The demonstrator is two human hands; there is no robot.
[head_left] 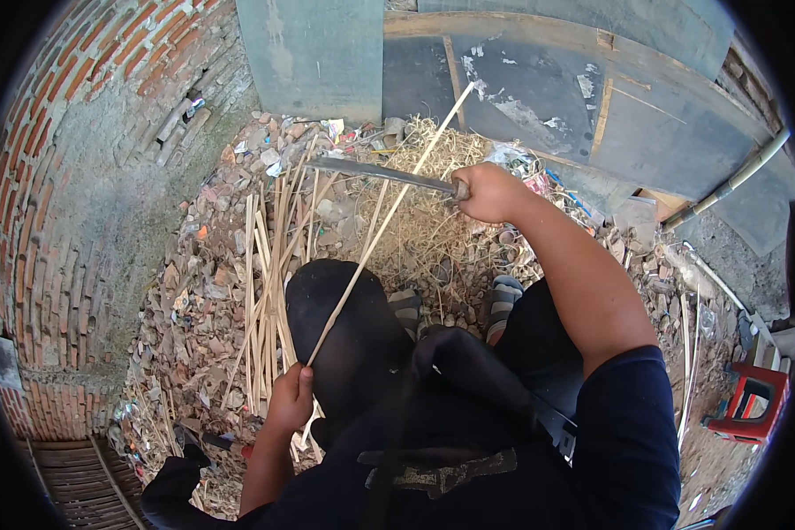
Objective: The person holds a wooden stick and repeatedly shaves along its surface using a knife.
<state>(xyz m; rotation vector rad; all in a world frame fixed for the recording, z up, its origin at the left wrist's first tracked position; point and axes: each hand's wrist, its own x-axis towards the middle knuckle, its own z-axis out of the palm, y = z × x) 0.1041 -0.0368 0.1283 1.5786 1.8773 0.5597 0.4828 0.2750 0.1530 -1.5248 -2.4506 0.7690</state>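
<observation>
A long, thin bamboo strip (375,241) slants from my left hand, past my raised knee, up toward the grey panels. My left hand (291,399) is closed around its lower end, thumb along the strip. With my right hand (490,193) I grip the handle of a machete (362,170), its long blade pointing left. Blade and strip cross partway along the strip; whether they touch I cannot tell. Beside my left knee lies a loose bundle of split bamboo strips (258,344). Pale shavings (433,155) are heaped beyond my sandalled feet.
A worn brick wall (71,221) rises on the left, and grey panels (314,53) stand ahead. Stones and litter cover the ground (194,291). To the right sit a red plastic stool (755,402) and more thin strips (687,362). A bamboo pole (724,185) leans far right.
</observation>
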